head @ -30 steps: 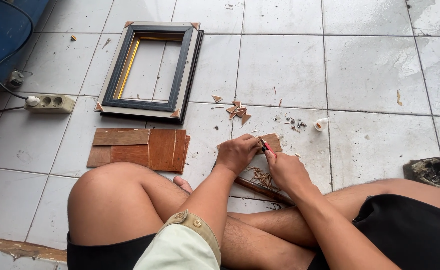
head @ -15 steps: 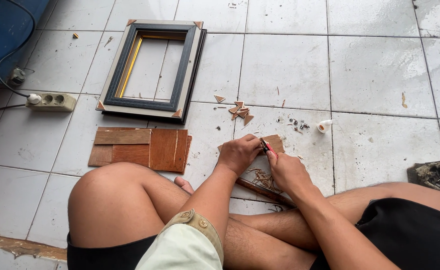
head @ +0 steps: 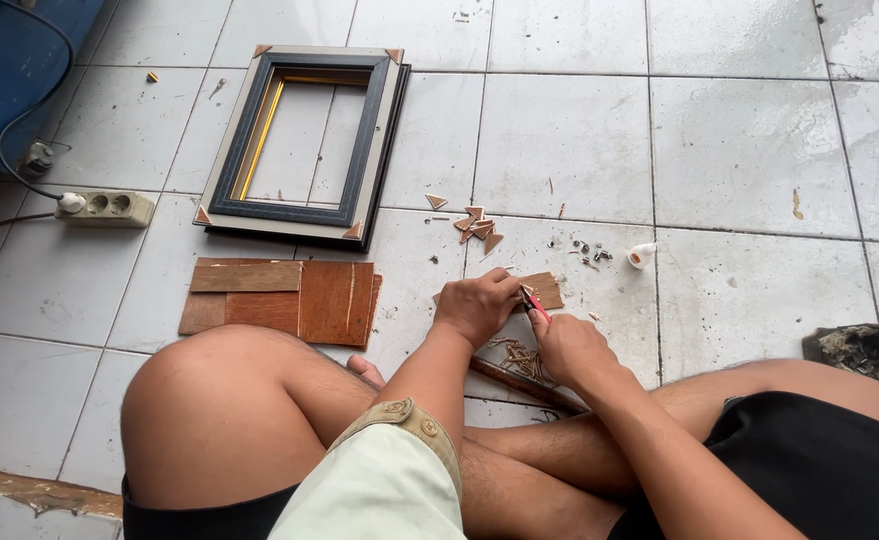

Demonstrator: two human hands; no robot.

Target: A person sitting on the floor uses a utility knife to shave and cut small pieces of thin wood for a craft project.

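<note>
Two hands on white tiled floor [head: 739, 150] | left hand [head: 475, 308] fingers press wood piece [head: 544, 291] | right hand [head: 571, 350] fingers pinch red cutter [head: 535, 303]

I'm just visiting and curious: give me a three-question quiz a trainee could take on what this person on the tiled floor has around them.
1. True or false: the dark rectangular picture frame with a gold inner edge lies flat on the white floor tiles.
2. What does the right hand hold: A) red-handled cutting tool, B) hammer, C) brush?
3. Which thing does the left hand press down?

Key
1. True.
2. A.
3. The small brown wooden piece on the floor.
</note>
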